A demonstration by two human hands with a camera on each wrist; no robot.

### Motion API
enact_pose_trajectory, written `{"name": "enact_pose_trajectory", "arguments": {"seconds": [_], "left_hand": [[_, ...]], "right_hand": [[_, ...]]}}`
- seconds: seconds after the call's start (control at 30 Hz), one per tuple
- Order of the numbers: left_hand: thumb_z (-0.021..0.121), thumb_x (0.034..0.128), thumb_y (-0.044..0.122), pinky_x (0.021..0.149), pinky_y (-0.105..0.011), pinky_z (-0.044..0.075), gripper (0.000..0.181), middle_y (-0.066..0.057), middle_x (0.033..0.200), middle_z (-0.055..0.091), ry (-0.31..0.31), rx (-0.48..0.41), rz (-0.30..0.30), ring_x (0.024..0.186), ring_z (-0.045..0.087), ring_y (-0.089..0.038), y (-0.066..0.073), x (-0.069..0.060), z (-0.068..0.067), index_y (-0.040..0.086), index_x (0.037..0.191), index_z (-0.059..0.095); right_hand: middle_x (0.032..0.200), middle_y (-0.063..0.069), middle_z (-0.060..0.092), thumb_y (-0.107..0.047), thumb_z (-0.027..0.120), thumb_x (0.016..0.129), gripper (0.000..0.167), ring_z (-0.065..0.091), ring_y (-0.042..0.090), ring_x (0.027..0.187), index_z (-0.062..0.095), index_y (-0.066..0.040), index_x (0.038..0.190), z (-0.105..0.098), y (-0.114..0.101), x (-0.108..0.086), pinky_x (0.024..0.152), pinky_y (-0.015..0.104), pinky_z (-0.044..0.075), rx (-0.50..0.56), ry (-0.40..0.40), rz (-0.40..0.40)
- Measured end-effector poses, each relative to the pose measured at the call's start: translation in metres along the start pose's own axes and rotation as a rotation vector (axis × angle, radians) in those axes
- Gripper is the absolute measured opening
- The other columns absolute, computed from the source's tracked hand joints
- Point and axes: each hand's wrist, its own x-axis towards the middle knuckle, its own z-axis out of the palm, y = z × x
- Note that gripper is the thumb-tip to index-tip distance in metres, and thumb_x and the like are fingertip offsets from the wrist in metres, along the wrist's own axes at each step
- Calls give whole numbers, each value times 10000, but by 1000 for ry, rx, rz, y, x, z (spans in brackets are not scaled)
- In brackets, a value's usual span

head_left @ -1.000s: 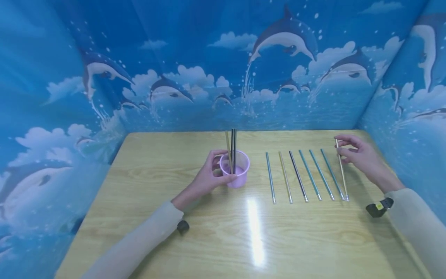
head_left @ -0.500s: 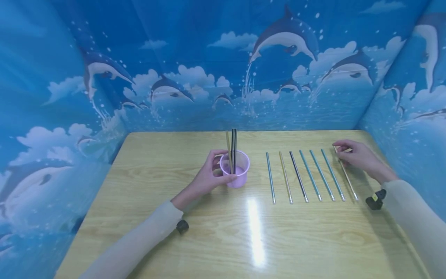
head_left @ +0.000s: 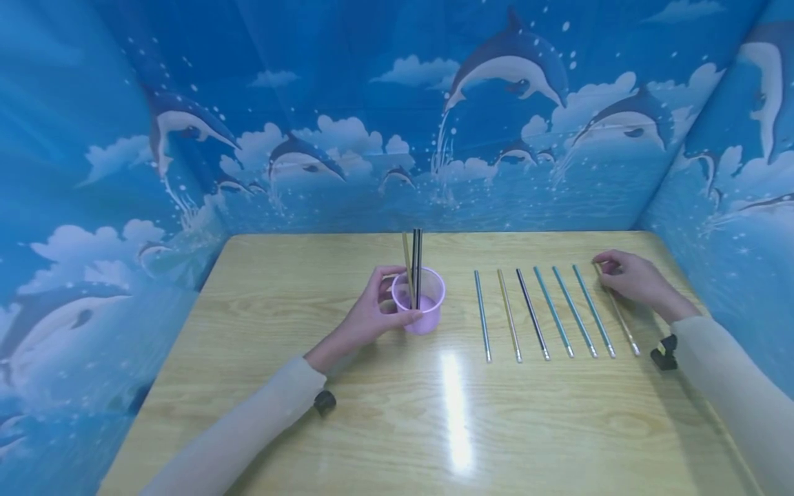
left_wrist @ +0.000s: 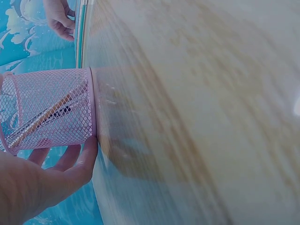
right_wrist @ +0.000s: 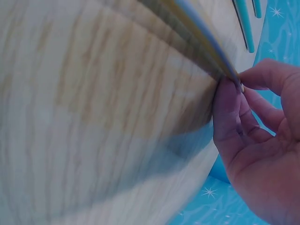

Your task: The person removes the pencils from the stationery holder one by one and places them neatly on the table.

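Note:
My left hand point(head_left: 372, 306) grips a pink mesh pencil cup point(head_left: 426, 321), which stands upright on the table. The thumb lies along the cup's near side in the head view; some fingers are hidden behind it. Inside the cup lean a gold pencil point(head_left: 406, 258) and two dark pencils point(head_left: 417, 251). Far to the right, my right hand point(head_left: 634, 277) pinches the far end of another gold pencil point(head_left: 623, 322) between thumb and fingertips. That pencil slants at the right end of a row, its eraser end toward me. In the right wrist view the pinched pencil point(right_wrist: 206, 33) looks blurred.
Left of the held pencil lie several more in a spaced row: teal pencils point(head_left: 564, 313), a dark one point(head_left: 532, 313), a gold one point(head_left: 510, 315) and a bluish one point(head_left: 482, 315). Dolphin-printed blue curtains point(head_left: 347, 172) border the wooden table point(head_left: 298, 427) at back and sides.
My right hand has lowered the gold pencil and shifted its eraser end to the right, away from the neighbouring teal one. The left hand and the cup have stayed put.

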Motion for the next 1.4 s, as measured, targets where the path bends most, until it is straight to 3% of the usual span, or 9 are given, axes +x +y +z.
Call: {"name": "enact_pose_trajectory", "arguments": {"seconds": [0.1, 0.33, 0.47, 0.6, 0.73, 0.87, 1.0, 1.2, 1.4], "left_hand": [[925, 888, 161, 1083, -513, 574, 860, -74, 1566, 555, 3, 3, -5, 1400, 561, -351, 1, 0, 0, 225, 1575, 410], [924, 889, 155, 1088, -526, 569, 867, -76, 1569, 554, 6, -2, -12, 1399, 559, -360, 2, 0, -1, 226, 1582, 408], [923, 888, 143, 1089, -517, 570, 872, -78, 1566, 556, 3, 0, -10, 1396, 560, -358, 3, 0, -1, 221, 1585, 404], [920, 890, 133, 1089, -518, 570, 874, -78, 1569, 552, -1, 0, -3, 1400, 558, -357, 4, 0, -2, 215, 1587, 398], [921, 889, 138, 1094, -533, 563, 871, -75, 1573, 546, 0, 8, -3, 1399, 557, -362, 4, 0, -2, 217, 1584, 402], [918, 892, 139, 1102, -533, 557, 867, -78, 1586, 531, -17, 7, -3, 1408, 549, -361, 3, 0, -2, 224, 1581, 401], [909, 902, 132, 1106, -527, 555, 855, -83, 1593, 523, -37, -3, 1, 1416, 540, -362, 2, 0, -1, 229, 1580, 399], [904, 901, 111, 1105, -539, 555, 852, -97, 1590, 526, -30, 5, 5, 1410, 543, -382, 1, -1, -2, 215, 1580, 401], [909, 901, 122, 1100, -534, 559, 858, -81, 1585, 531, -35, 3, 1, 1408, 547, -356, 1, 0, -2, 236, 1581, 399]], "right_hand": [[1175, 293, 658, -70, 639, 1050, 426, 652, 454, 1060, 556, 124, 1420, 0, -2, 0, 865, 489, 531, -21, -14, -6], [1167, 289, 660, -105, 626, 1072, 441, 648, 451, 1060, 535, 127, 1436, 0, -4, 0, 835, 464, 541, -26, -23, 6], [1235, 360, 632, -170, 603, 1105, 495, 620, 520, 1128, 479, 129, 1479, 0, -4, -2, 923, 613, 541, -6, -10, 24], [1281, 408, 592, -231, 546, 1131, 534, 586, 576, 1173, 443, 134, 1508, 3, -5, -5, 958, 699, 512, 18, 74, 39], [1252, 349, 613, -238, 524, 1117, 517, 634, 498, 1128, 495, 106, 1501, 8, -13, -8, 873, 501, 549, 57, 216, 46], [1191, 173, 646, -241, 512, 1093, 492, 664, 180, 994, 559, 50, 1487, 12, -26, -16, 736, 221, 527, 179, 326, 103], [1055, -78, 642, -170, 523, 1071, 380, 628, -51, 851, 628, 0, 1395, 17, -45, -24, 704, 106, 577, 418, 422, 142], [990, -112, 640, -91, 553, 1079, 201, 666, -1, 858, 687, -157, 1212, 28, -82, -28, 755, 118, 605, 719, 482, 95], [1023, -25, 678, -42, 610, 1078, 176, 690, 61, 872, 701, -79, 1223, 40, -120, -27, 761, 142, 619, 916, 487, 10]]}}
